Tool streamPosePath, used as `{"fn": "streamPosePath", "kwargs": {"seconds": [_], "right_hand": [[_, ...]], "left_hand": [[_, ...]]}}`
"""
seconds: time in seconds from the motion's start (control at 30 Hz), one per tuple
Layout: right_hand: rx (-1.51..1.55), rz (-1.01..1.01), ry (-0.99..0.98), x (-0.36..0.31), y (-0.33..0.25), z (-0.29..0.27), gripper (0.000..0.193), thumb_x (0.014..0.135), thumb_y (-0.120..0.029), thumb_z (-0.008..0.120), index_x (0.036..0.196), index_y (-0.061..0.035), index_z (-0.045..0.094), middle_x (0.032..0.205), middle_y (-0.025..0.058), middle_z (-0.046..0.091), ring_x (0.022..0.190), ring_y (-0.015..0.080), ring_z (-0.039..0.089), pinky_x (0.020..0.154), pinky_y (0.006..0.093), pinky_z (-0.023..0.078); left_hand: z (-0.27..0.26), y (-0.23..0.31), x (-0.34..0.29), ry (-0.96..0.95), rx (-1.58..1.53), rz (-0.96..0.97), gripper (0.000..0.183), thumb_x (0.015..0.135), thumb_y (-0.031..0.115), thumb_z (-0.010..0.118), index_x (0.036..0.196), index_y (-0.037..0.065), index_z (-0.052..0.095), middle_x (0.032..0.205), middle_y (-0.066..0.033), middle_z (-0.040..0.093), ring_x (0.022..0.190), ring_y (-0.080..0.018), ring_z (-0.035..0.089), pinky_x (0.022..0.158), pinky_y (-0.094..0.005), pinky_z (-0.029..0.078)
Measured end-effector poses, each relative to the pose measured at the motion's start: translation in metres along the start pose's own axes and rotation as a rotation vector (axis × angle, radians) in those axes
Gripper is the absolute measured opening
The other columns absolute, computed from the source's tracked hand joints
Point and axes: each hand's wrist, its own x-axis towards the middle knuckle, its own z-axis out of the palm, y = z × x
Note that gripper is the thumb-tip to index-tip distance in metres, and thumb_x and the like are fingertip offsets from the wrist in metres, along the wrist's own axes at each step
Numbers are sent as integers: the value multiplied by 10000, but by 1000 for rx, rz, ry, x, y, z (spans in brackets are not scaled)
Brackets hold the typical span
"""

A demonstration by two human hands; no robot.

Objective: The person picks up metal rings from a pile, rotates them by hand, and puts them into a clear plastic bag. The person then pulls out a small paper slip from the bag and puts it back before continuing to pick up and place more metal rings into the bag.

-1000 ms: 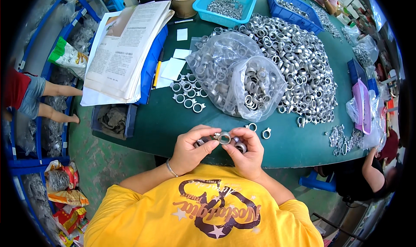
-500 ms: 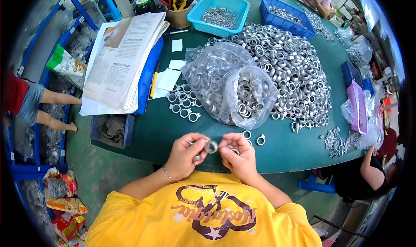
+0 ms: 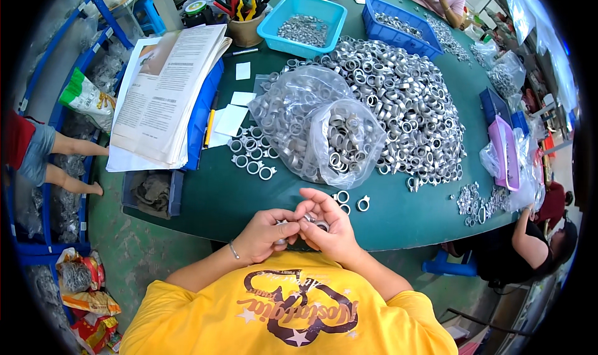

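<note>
My left hand (image 3: 258, 236) and my right hand (image 3: 338, 238) meet at the table's near edge, fingertips touching. Closed fingers of the left grip a small grey metal ring (image 3: 281, 231), partly covered. In the curled fingers of the right lies another metal ring (image 3: 322, 226), with more metal showing beside it; how many pieces it holds I cannot tell. Just beyond, a few loose rings (image 3: 363, 203) rest on the green table (image 3: 398, 215). Farther off sits a clear plastic bag (image 3: 293, 105) with an open bag of rings (image 3: 349, 143) against it.
Behind the bags spreads a big heap of rings (image 3: 411, 99). A turquoise basket (image 3: 266, 32) and a blue crate (image 3: 374, 31) hold small metal parts. Newspapers (image 3: 168, 99) lie at the left, near a pot of pliers (image 3: 246, 32). Other people sit at the table's far and right sides.
My hands have come together from slightly apart, and the ring held up at the left fingertips is now down between both hands. The whole view has shifted a little.
</note>
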Motion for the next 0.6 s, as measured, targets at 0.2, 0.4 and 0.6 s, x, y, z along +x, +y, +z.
{"fn": "streamPosePath", "kwargs": {"seconds": [0.2, 0.4, 0.6], "right_hand": [[-41, 45, 29, -3, -3, -2, 470, 837, 47, 487, 1271, -28, 323, 1014, 64, 504, 761, 70, 531, 518, 156, 421], [-263, 57, 81, -6, -1, -5, 398, 841, 26, 503, 1218, -26, 385, 981, 52, 528, 708, 47, 513, 463, 154, 389], [-111, 105, 132, -7, 2, -7, 323, 843, 2, 534, 1155, -15, 452, 941, 48, 566, 612, 34, 495, 451, 156, 384]], "left_hand": [[4, 0, -3, 118, 75, 139, 187, 800, 74, 621, 968, 9, 571, 782, -68, 591, 612, -78, 516, 467, -158, 351], [8, 11, -3, 78, 303, 147, 182, 780, 56, 646, 940, 8, 576, 802, -43, 610, 641, -56, 526, 544, -166, 407], [6, 6, 2, 81, 477, 241, 182, 759, 52, 678, 914, 9, 594, 821, -14, 612, 713, -38, 536, 646, -173, 443]]}}
